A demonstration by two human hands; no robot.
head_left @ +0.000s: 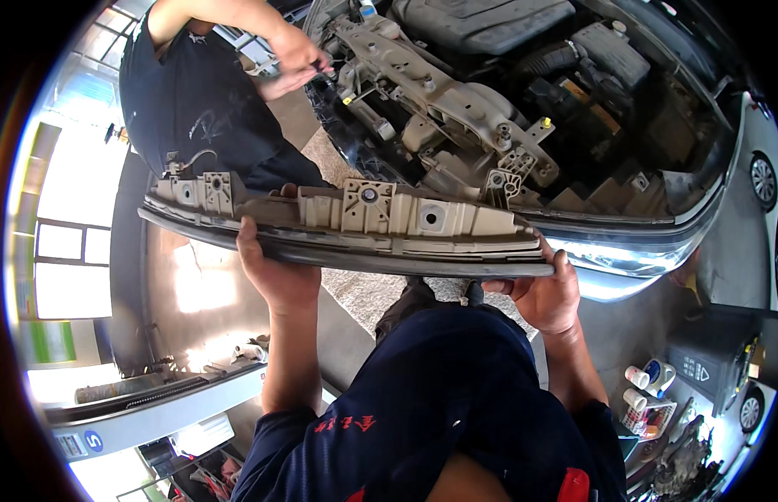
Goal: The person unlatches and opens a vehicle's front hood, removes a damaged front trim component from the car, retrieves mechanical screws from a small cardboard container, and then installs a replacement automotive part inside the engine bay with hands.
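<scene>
A long beige plastic trim piece [406,222] with mounting brackets and a dark curved strip along its near edge lies horizontally across the middle of the view. My left hand [272,272] grips it left of centre, thumb over the front edge and other fingers partly hidden behind. My right hand [544,293] grips its right end, thumb up along the edge, fingers curled underneath. Just beyond it is a car's open front engine bay [489,100], with a grey crossmember and a battery area. The piece overlaps the lower part of this view of the bay.
A co-worker [205,109] in dark clothes stands at upper left, hands at the car's front. A grey mat [351,301] lies underfoot. At right are a dark bin [703,360], white containers [636,389] and other cars' wheels [764,180]. A pale bench [155,402] stands lower left.
</scene>
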